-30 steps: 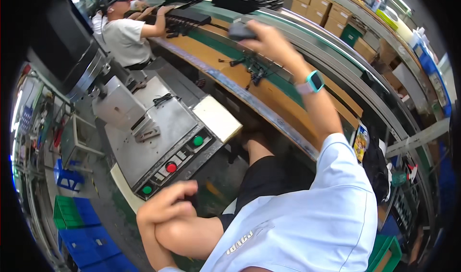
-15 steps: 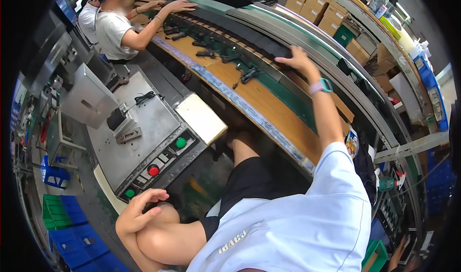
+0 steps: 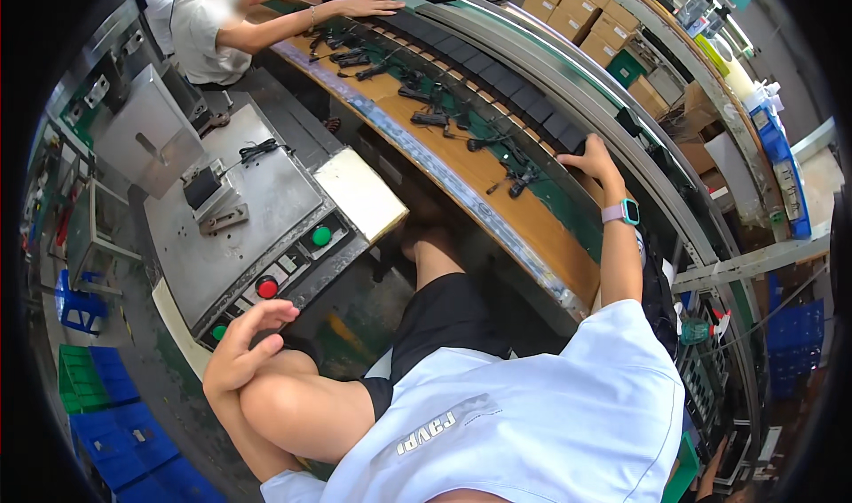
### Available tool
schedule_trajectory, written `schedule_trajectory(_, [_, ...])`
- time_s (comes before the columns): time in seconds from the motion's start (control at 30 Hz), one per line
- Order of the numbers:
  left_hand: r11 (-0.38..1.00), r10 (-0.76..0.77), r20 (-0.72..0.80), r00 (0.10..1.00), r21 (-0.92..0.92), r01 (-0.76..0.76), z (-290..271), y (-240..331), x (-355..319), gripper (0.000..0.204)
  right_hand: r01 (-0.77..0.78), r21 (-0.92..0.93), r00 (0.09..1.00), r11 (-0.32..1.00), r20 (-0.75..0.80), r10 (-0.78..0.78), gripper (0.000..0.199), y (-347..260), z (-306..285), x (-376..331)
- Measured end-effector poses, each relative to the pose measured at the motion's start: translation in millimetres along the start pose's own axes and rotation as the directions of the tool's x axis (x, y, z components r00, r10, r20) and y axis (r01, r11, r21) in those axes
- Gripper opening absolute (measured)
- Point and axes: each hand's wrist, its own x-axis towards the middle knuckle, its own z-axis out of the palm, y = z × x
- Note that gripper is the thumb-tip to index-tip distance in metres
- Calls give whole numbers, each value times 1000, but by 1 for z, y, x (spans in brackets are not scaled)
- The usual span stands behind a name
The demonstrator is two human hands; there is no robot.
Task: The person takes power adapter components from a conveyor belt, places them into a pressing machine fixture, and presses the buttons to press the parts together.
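A long row of black rectangular blocks point(image 3: 510, 84), shaped like power adapters, runs along the green and wooden bench. Bundled black cables point(image 3: 430, 118) hang from its near side. At the row's right end is my right hand point(image 3: 596, 161), thumb spread away from the fingers. The fingertips reach the last block; the exact contact is hidden. My left hand point(image 3: 247, 348) rests by my bent knee, palm up and fingers loosely curled apart, holding nothing. It is nearest the machine's front panel with a red button point(image 3: 266, 286) and a green button point(image 3: 320, 236).
The grey metal machine table point(image 3: 213, 272) stands at left, bearing a fixture point(image 3: 213, 199) and a coiled cable point(image 3: 257, 150). A co-worker's hand point(image 3: 371, 6) lies over the row's far end. Cartons point(image 3: 581, 15) stand beyond the bench; blue crates point(image 3: 133, 441) are at lower left.
The row of blocks and its cables have shifted rightward along the bench, toward me. My right hand has moved right and slightly down. The co-worker's hand reaches farther right. My left hand stays by my knee.
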Motion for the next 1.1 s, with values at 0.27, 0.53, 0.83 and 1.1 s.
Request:
schedule_trajectory(0.27, [999,-29,-552,833,-29,16,-63,-46,-12,18,257,-104,751,961,-604,-266,69,-48,-140,-97])
schedule_trajectory(0.53, [880,400,-801,445,471,57,-201,-124,84,87,718,613,677,329,-504,-537,62,-230,-183,-52])
schedule_trajectory(0.83, [607,320,-803,502,-233,-760,-155,-107,15,85,739,661,445,127,-339,-829,60,-505,53,11])
schedule_trajectory(1.1, [571,-17,-957,290,-247,-783,-15,-65,-111,61,956,289,141,53,-291,-946,60,-642,125,-19])
